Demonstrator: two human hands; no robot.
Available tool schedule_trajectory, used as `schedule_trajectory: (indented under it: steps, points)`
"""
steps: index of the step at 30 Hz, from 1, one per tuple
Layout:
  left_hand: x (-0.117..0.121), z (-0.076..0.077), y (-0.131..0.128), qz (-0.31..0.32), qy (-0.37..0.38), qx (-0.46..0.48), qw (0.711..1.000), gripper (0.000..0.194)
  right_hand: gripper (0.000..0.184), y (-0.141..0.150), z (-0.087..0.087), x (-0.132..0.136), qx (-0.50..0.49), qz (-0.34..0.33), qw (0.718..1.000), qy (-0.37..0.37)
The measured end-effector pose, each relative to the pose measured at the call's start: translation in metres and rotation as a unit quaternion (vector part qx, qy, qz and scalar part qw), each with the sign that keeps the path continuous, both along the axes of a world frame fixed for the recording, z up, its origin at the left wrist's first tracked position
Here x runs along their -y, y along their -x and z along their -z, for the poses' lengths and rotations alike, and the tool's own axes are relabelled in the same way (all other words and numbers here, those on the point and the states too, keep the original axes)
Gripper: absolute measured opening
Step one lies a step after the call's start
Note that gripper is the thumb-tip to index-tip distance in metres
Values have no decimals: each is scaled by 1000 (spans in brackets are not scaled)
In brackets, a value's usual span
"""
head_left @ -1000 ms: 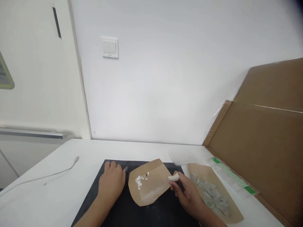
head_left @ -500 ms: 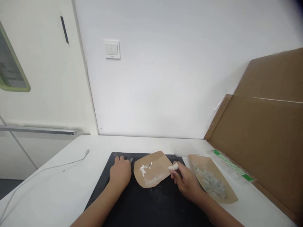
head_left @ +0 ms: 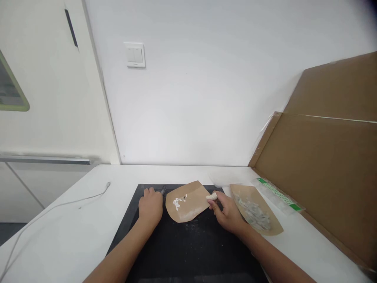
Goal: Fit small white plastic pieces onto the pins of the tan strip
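Observation:
A brown paper sheet (head_left: 193,196) with rounded corners lies on the black mat (head_left: 188,251), a cluster of small white discs (head_left: 177,203) on its left half. My right hand (head_left: 226,212) is closed in a pinch at the paper's right edge. A wrinkled whitish piece (head_left: 211,196), like a finger cot, covers its index fingertip; what lies between the fingertips is hidden. To the left of the paper, my left hand (head_left: 150,206) rests with curled fingers on the mat. A slim dark tool (head_left: 163,190) shows beside its thumb; its grip on the tool is hidden.
Right of my right hand, another brown sheet (head_left: 273,220) bears many pale translucent strips (head_left: 256,216). A clear case with a green label (head_left: 278,193) and clear plastic (head_left: 220,180) lie beyond. Cardboard (head_left: 321,165) stands at right; a cable (head_left: 73,202) runs at left.
The whole view has shifted slightly, so the table things sit a little higher in the picture. Both hands keep nearly the same places beside the paper.

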State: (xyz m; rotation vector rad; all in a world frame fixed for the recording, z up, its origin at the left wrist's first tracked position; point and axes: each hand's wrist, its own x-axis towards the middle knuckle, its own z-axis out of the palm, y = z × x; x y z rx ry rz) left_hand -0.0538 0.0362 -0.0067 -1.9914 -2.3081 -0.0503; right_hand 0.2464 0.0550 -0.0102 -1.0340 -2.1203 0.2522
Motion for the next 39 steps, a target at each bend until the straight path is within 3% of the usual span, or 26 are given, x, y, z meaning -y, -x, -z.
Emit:
schedule_trajectory:
  steps: [8, 13, 18, 21, 24, 27, 32, 36, 39]
  points:
    - [-3, 2, 12, 11, -40, 6, 999, 38, 28, 6, -2, -3, 18, -9, 998, -54]
    - [-8, -5, 17, 43, -107, 56, 992, 22, 30, 10, -24, -15, 32, -25, 997, -72]
    - [-3, -20, 14, 170, -184, 140, 958, 27, 26, 29, -44, -10, -4, -43, 996, -84]
    - [5, -23, 7, 267, -183, 192, 926, 24, 19, 43, -43, -1, -46, -54, 994, -85]
    - [15, -25, -2, 322, -174, 236, 900, 23, 16, 50, -37, 5, -71, -59, 992, -83]
    - [23, -30, -12, 339, -150, 360, 856, 22, 12, 51, -32, 7, -85, -53, 990, -96]
    - [29, -42, -24, 265, -14, 452, 852, 27, 22, 51, -23, 5, -33, -25, 990, -136]
    - [30, -50, -25, 213, 104, 602, 763, 26, 24, 53, -21, 7, 1, -11, 986, -164]
    - [33, -56, -23, 208, 152, 626, 736, 33, 25, 54, -24, 11, 5, -12, 987, -158]
